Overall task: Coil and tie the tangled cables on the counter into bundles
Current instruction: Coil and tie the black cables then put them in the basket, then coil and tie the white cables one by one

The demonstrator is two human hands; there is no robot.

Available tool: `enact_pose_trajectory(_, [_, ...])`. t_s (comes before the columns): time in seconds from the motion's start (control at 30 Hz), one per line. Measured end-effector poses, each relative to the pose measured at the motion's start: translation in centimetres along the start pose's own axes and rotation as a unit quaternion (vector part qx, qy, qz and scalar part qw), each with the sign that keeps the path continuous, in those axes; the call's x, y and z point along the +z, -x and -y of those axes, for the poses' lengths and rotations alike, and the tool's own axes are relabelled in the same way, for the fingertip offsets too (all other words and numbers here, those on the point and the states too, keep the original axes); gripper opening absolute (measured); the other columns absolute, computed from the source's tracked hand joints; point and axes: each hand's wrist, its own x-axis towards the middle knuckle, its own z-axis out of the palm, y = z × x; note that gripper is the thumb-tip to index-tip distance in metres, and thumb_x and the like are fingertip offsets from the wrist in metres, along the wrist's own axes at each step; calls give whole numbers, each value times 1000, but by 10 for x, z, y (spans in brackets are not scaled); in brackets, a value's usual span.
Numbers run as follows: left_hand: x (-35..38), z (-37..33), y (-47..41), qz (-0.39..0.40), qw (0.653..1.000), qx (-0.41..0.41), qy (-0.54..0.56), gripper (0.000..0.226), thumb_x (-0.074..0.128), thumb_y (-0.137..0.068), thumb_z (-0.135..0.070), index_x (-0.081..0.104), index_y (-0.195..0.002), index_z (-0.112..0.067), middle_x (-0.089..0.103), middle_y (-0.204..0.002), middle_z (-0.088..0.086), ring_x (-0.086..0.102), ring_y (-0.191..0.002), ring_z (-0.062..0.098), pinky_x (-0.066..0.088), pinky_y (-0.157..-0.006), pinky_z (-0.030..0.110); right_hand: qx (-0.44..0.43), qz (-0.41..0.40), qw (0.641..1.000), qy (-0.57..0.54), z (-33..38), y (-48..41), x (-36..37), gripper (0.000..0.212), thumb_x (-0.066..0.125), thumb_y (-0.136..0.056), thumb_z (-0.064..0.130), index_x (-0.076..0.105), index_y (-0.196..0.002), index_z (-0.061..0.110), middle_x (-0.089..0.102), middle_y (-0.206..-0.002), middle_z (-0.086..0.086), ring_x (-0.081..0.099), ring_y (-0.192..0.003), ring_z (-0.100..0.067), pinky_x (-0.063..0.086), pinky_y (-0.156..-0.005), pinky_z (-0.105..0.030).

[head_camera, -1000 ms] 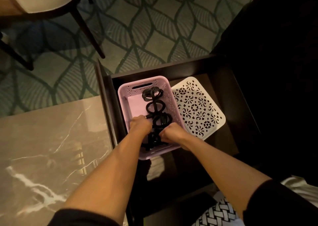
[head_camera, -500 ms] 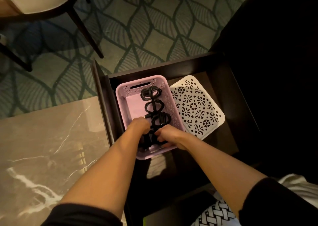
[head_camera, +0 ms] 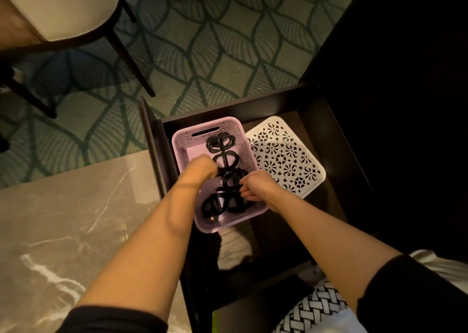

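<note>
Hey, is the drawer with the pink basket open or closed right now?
Open: the drawer is pulled out, its inside visible from above, with the pink basket of coiled cables sitting in it.

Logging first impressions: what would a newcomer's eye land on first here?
The pink basket in the open dark drawer, holding a row of coiled black cables. The left hand and right hand work at the nearer coils. A white lattice piece lies to its right.

Pink basket (head_camera: 210,126): matt perforated plastic. White lid (head_camera: 286,155): same plastic, lattice cut-outs. Cables (head_camera: 222,142): black rubbery sheath, slight sheen. Desk (head_camera: 63,206): polished marble-look, glossy. Drawer (head_camera: 278,102): dark smooth wood. Carpet (head_camera: 215,41): textured pile.
</note>
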Motion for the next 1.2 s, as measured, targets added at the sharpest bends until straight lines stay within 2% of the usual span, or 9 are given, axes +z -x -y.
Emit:
enact_pose_trajectory(0.07, [-14,-11,4,-43,998,37,12,19,45,-88,3,56,-102,10,62,-101,24,61,-102,33,50,-88,34,-41,-41,998,9,8,4,-9,32,42,-95,3,54,-124,-4,65,-108,-18,63,-77,-20,53,-62,-23])
enact_pose_trajectory(0.13, [-27,-26,15,-103,990,77,57,32,47,-88,-5,53,-118,3,59,-116,23,59,-106,34,50,-92,41,-71,-82,994,10,18,12,-27,23,49,-92,5,59,-112,-2,66,-105,-18,66,-89,-25,57,-78,-34])
enact_pose_trajectory(0.27, [-54,-63,63,-208,954,183,112,33,46,-90,-19,59,-119,-8,58,-121,18,54,-111,34,44,-90,35,-141,-168,975,-24,49,44,-74,27,50,-88,8,61,-109,-3,64,-113,-21,61,-107,-34,50,-93,-46])
enact_pose_trajectory(0.4, [-76,-106,141,-285,897,301,157,25,46,-91,-22,65,-104,-12,62,-113,14,55,-109,31,42,-87,32,-237,-251,935,-82,74,107,-127,28,46,-85,11,63,-105,0,63,-110,-20,59,-107,-36,49,-92,-49])
enact_pose_trajectory(0.57, [-82,-155,237,-331,831,421,152,22,45,-92,-20,65,-86,-13,66,-96,11,59,-96,28,45,-80,34,-353,-341,859,-147,80,211,-183,21,43,-80,10,62,-75,7,67,-82,-14,65,-85,-33,53,-82,-51])
enact_pose_trajectory(0.77, [-44,-230,345,-316,764,551,114,23,45,-94,-19,63,-83,-9,49,-66,-1,48,-64,17,39,-68,31,-417,-426,764,-248,35,335,-277,24,46,-80,-2,60,-69,15,64,-69,-4,65,-72,-23,53,-72,-37])
enact_pose_trajectory(0.97, [38,-290,424,-279,706,651,32,26,46,-94,-19,66,-93,-3,66,-95,15,59,-92,30,43,-75,35,-392,-512,700,-307,-62,398,-351,25,45,-81,-5,59,-70,12,62,-67,-6,60,-62,-20,48,-61,-31])
enact_pose_trajectory(1.1, [117,-326,464,-234,681,693,-31,19,48,-93,-20,64,-92,-10,64,-95,12,59,-94,30,44,-77,35,-344,-567,669,-335,-148,422,-389,23,45,-81,-3,58,-70,13,62,-68,-6,59,-58,-19,46,-60,-29])
enact_pose_trajectory(1.2, [185,-346,489,-200,659,717,-108,26,48,-93,-20,63,-106,-4,64,-109,15,57,-102,31,43,-83,35,-301,-594,656,-356,-215,438,-413,24,44,-85,-2,56,-71,12,60,-71,-7,59,-58,-18,47,-58,-27])
